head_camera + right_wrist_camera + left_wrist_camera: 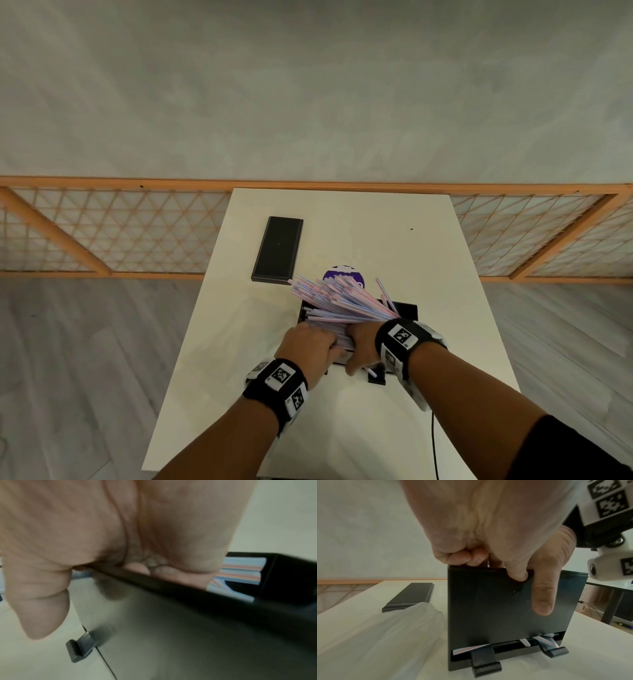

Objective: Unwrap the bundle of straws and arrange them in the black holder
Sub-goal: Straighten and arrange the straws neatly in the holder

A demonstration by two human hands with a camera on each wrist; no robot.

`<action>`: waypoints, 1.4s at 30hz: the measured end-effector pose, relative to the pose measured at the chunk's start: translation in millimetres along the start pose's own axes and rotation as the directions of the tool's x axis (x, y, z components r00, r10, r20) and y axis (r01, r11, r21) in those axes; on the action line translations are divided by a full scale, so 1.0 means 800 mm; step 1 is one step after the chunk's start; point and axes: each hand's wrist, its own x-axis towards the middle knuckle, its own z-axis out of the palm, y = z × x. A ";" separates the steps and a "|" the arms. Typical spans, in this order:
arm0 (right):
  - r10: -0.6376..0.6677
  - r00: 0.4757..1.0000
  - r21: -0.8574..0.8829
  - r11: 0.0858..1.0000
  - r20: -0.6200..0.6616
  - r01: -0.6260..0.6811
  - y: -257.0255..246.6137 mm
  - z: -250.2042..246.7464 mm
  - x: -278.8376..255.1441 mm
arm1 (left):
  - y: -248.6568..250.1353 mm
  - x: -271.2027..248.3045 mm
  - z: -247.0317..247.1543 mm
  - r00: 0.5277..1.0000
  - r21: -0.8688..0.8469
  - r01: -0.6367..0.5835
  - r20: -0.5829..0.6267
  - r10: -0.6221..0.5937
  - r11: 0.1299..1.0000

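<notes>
Straws [337, 301]: unwrapped; their near ends sit inside the black holder [496, 608] on the table [394, 240], while the far ends fan out above its rim, tilted away from you.
Risk: the splayed ends may spill over the far rim if you let go before the bundle lies level; a few stray straws already poke through the bottom slot and could jam there.
Risk, second: pressing down at one end may tip the holder on its small feet.
Left hand [310, 346]: knuckles up at the near rim, grip curled over the straw ends.
Right hand [363, 346]: beside it, fingers curled into the holder on the straws, thumb lying down the front wall.
Also present: black lid [278, 249], clear wrapper [382, 635].
</notes>
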 end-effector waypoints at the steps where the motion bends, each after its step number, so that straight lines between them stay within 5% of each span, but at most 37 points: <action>1: 0.000 1.000 -0.019 1.000 -0.015 0.000 -0.002 0.000 -0.002 | 0.001 0.001 -0.001 1.000 0.015 -0.001 0.000 0.001 1.000; 7: -0.058 0.983 -0.060 0.997 -0.174 0.048 0.001 0.006 -0.016 | 0.001 0.002 -0.001 1.000 0.015 0.000 0.003 0.000 1.000; 22: -0.129 0.907 0.206 0.952 -0.400 0.226 0.035 0.022 -0.083 | -0.003 -0.009 -0.010 0.997 -0.272 -0.009 -0.082 -0.014 0.962; 29: 0.021 0.752 0.302 0.923 -0.658 0.238 0.035 0.042 -0.102 | 0.002 -0.015 -0.014 0.996 -0.361 0.032 -0.067 -0.060 0.932; 34: 0.264 0.520 0.438 0.865 -0.812 0.245 0.053 0.018 -0.105 | 0.011 -0.031 -0.010 0.984 -0.376 -0.037 -0.175 -0.032 0.926; 37: 0.289 0.619 0.470 0.870 -0.731 0.148 0.068 -0.011 -0.088 | 0.015 -0.036 0.002 0.993 -0.366 -0.002 -0.107 -0.040 0.931; 40: 0.174 0.767 0.382 0.919 -0.618 0.099 0.074 -0.034 -0.064 | 0.015 -0.039 0.010 0.995 -0.400 0.037 -0.067 -0.070 0.916; 42: 0.113 0.807 0.289 0.954 -0.580 0.075 0.075 -0.038 -0.048 | 0.014 -0.040 0.010 0.992 -0.478 0.078 -0.048 -0.115 0.875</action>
